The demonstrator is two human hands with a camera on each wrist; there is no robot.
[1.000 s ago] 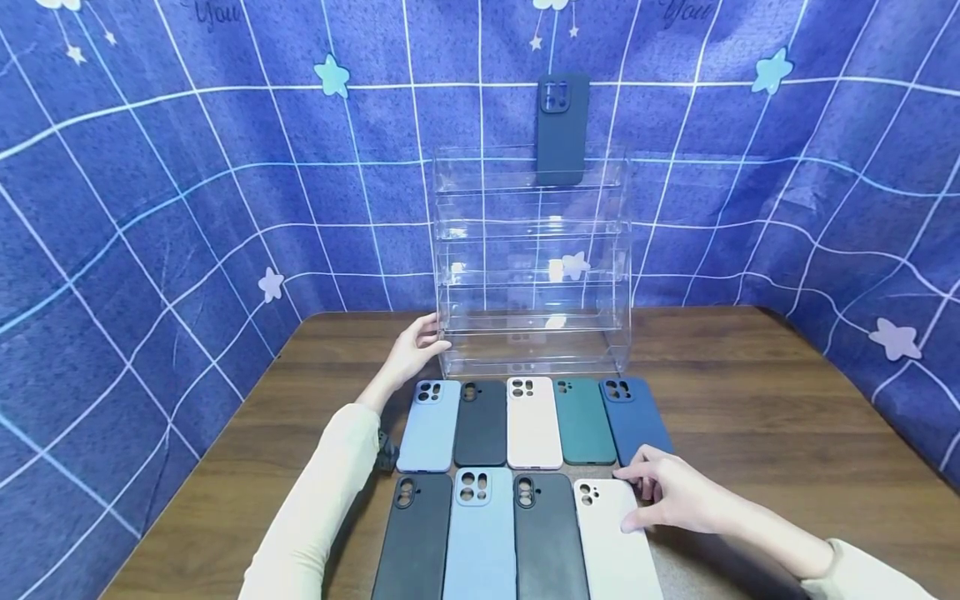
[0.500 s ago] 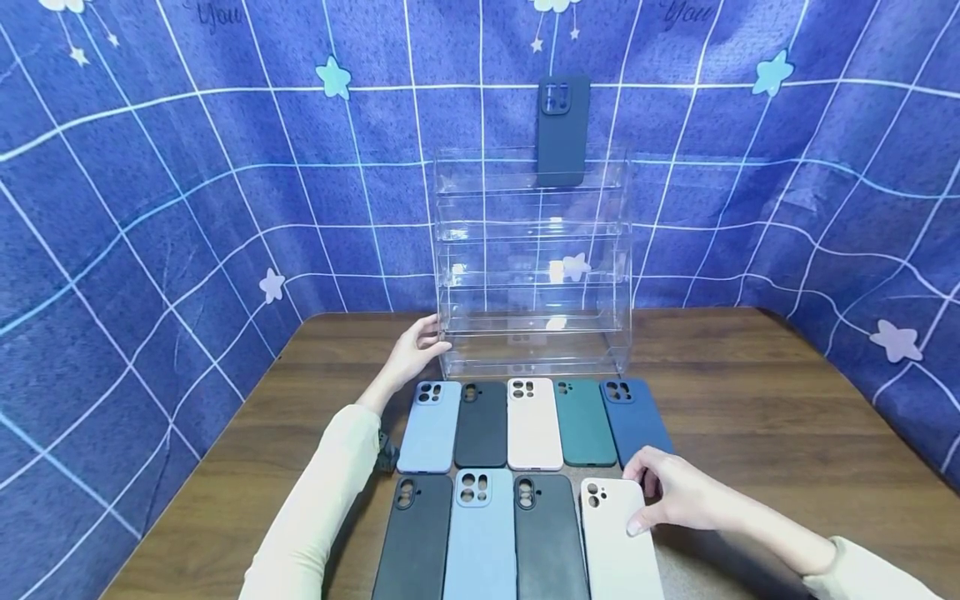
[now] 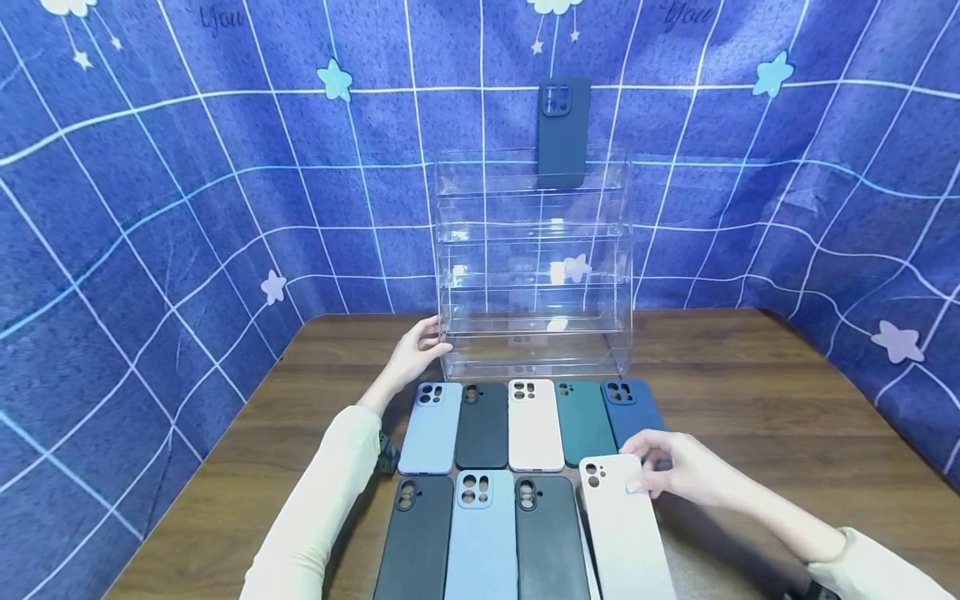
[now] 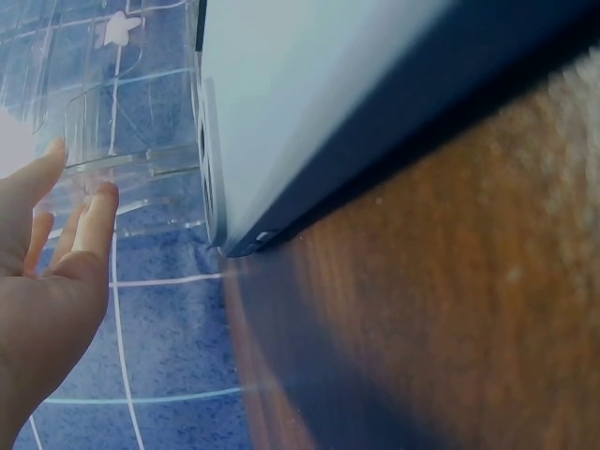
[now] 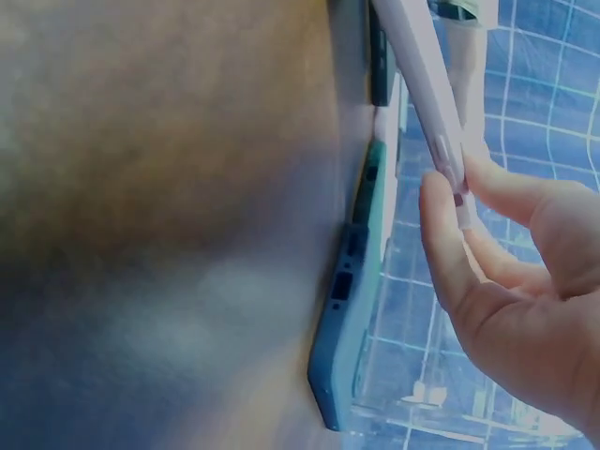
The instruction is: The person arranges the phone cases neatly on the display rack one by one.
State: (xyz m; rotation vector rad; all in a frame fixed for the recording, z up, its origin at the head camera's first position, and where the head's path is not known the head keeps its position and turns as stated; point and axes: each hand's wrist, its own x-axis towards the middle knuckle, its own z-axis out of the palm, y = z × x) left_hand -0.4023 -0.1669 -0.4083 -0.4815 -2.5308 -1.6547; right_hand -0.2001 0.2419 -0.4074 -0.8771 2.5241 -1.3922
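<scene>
My right hand [image 3: 693,467] pinches a white phone case [image 3: 626,533] by its upper right side, thumb on the face and fingers at the far edge. That case is tilted, top end raised; the right wrist view shows its edge between thumb and fingers [image 5: 445,234]. At the lower left side of a clear tiered display rack [image 3: 532,333], my left hand [image 3: 411,352] grips the side panel, thumb in front and fingers behind. On the rack's top tier a dark blue phone case [image 3: 562,137] stands upright.
A back row holds a light blue case [image 3: 431,429], a black case [image 3: 482,429], a pale pink case [image 3: 535,429], a green case [image 3: 585,429] and a blue case [image 3: 633,412]. In front lie two black cases and a light blue case [image 3: 483,542]. Patterned blue cloth [image 3: 225,167] hangs behind.
My right hand has shifted the white case slightly right and lifted its top end off the front row. The left hand has stayed at the rack.
</scene>
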